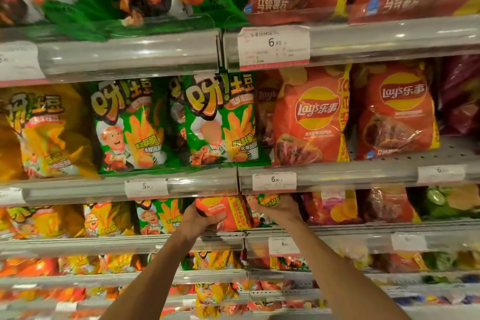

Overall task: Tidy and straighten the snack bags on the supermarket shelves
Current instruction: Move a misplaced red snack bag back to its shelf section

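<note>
Both arms reach to the third shelf from the top. My left hand (201,219) grips an orange Lay's chip bag (231,212) by its left side, fingers curled round it. Just to the right, my right hand (276,209) holds the top of a green fries bag (265,201), which is mostly hidden behind the hand and the shelf rail. The two bags touch each other, and the orange one stands among green bags (158,217).
Above, green fries bags (220,119) and orange Lay's bags (310,117) stand upright on the shelf with price tags (274,182) on its rail. Yellow bags (49,132) fill the left. Purple and green bags sit right of my hands. More shelves run below.
</note>
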Demonstrator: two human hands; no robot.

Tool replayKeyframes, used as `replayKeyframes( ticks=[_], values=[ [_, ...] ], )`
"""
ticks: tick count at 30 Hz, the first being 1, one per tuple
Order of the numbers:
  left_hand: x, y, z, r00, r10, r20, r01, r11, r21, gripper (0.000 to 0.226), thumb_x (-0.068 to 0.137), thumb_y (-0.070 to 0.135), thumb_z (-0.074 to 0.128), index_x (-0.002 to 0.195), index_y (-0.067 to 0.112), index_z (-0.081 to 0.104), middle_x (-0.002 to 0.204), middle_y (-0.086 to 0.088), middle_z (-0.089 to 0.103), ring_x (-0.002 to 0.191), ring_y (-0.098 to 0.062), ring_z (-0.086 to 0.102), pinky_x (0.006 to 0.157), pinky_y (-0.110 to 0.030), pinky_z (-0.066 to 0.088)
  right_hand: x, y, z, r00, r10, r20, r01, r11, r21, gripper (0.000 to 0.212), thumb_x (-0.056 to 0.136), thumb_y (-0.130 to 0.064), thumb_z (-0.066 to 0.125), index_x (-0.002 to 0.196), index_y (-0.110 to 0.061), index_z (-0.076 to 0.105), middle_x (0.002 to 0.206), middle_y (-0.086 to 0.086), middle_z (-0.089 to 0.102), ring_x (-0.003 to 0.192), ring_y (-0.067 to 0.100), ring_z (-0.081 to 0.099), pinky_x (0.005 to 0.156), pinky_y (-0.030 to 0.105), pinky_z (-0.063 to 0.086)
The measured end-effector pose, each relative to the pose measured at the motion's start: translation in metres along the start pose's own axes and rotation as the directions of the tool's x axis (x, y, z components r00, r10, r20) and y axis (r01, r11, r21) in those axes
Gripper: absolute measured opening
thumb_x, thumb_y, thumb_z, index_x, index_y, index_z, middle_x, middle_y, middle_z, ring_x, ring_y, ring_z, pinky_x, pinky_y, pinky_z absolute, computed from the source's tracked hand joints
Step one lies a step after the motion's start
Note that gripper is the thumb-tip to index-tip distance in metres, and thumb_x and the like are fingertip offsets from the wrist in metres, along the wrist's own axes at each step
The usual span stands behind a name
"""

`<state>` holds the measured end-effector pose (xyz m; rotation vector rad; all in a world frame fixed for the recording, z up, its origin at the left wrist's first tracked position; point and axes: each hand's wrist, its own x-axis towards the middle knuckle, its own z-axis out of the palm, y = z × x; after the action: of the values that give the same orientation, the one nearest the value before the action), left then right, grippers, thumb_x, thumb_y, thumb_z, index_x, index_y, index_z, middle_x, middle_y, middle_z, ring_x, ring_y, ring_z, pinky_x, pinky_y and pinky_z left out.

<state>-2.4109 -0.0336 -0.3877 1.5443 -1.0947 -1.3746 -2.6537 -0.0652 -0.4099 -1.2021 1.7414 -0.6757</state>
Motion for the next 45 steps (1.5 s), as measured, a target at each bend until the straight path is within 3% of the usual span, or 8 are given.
replayKeyframes(
  ticks=[10,15,18,24,30,34,40,45],
  values=[
    [-0.003,0.002,-0.013,0.999,0.004,0.05,-0.004,1.0,0.009,0.069,0.061,0.02,0.09,0.123,0.008,0.06,0.112,-0.011,0.073,0.1,-0.027,0.072,0.083,-0.038,0.06,-0.04,-0.016,0.002,0.967,-0.129,-0.222,0.082,0.975,-0.208,0.062,0.072,-0.063,0.081,0.104,-0.012,0.068,0.093,0.001,0.072,0.086,0.02,0.068,0.076,0.035,0.057],
    [-0.001,0.002,-0.012,1.0,-0.009,0.019,0.009,1.0,-0.004,0.061,0.065,0.015,0.089,0.119,0.005,0.061,0.107,-0.014,0.074,0.096,-0.03,0.073,0.079,-0.037,0.06,-0.057,-0.014,-0.011,0.914,-0.16,-0.373,0.085,0.974,-0.209,0.069,0.069,-0.066,0.082,0.117,-0.018,0.066,0.105,0.001,0.075,0.096,0.024,0.071,0.076,0.035,0.057],
    [-0.001,0.002,-0.005,1.0,-0.018,-0.019,0.018,1.0,-0.012,0.061,0.067,0.013,0.089,0.119,0.005,0.06,0.109,-0.016,0.073,0.097,-0.032,0.072,0.079,-0.041,0.061,-0.063,0.002,-0.029,0.891,-0.098,-0.443,0.055,0.992,-0.11,0.089,0.066,-0.066,0.083,0.13,-0.012,0.055,0.088,-0.001,0.07,0.083,0.023,0.069,0.069,0.033,0.055],
    [0.001,0.008,0.03,0.985,0.017,-0.172,-0.025,0.998,-0.049,0.058,0.069,0.009,0.089,0.118,0.003,0.059,0.11,-0.016,0.069,0.1,-0.033,0.068,0.082,-0.047,0.059,-0.072,0.048,-0.069,0.933,0.08,-0.351,-0.011,0.981,0.194,0.105,0.064,-0.057,0.089,0.146,-0.011,0.042,0.116,0.003,0.074,0.108,0.022,0.069,0.094,0.037,0.054],
    [0.003,0.008,0.068,0.969,0.06,-0.24,-0.061,0.998,0.004,0.062,0.07,0.013,0.089,0.123,0.004,0.057,0.117,-0.015,0.066,0.108,-0.034,0.062,0.098,-0.053,0.051,-0.091,0.083,-0.099,0.945,0.092,-0.315,0.02,0.942,0.335,0.05,0.066,-0.032,0.095,0.108,-0.02,0.07,0.091,-0.009,0.078,0.092,0.009,0.072,0.091,0.033,0.056],
    [-0.003,0.002,0.079,0.955,0.125,-0.269,-0.113,0.992,0.058,0.062,0.072,0.018,0.089,0.122,0.008,0.055,0.115,-0.012,0.065,0.106,-0.031,0.062,0.094,-0.048,0.053,-0.101,0.1,-0.112,0.925,0.111,-0.364,0.041,0.921,0.387,0.038,0.066,-0.028,0.095,0.095,-0.022,0.072,0.076,-0.014,0.077,0.074,0.003,0.071,0.059,0.008,0.049],
    [-0.005,-0.003,0.069,0.934,0.139,-0.328,-0.106,0.987,0.117,0.06,0.07,0.018,0.09,0.118,0.007,0.056,0.116,-0.016,0.066,0.101,-0.028,0.061,0.091,-0.043,0.051,-0.105,0.108,-0.118,0.929,0.091,-0.36,0.058,0.922,0.383,0.046,0.069,-0.031,0.093,0.107,-0.02,0.07,0.094,-0.005,0.078,0.093,0.012,0.072,0.089,0.033,0.054],
    [-0.007,0.009,0.061,0.944,0.144,-0.296,-0.142,0.989,0.026,0.047,0.076,0.016,0.085,0.11,0.01,0.054,0.11,-0.016,0.066,0.106,-0.034,0.063,0.097,-0.051,0.051,-0.101,0.093,-0.099,0.946,0.044,-0.32,0.082,0.926,0.37,0.046,0.068,-0.032,0.094,0.105,-0.024,0.068,0.091,-0.011,0.077,0.089,0.003,0.071,0.081,0.019,0.052]
  ],
)
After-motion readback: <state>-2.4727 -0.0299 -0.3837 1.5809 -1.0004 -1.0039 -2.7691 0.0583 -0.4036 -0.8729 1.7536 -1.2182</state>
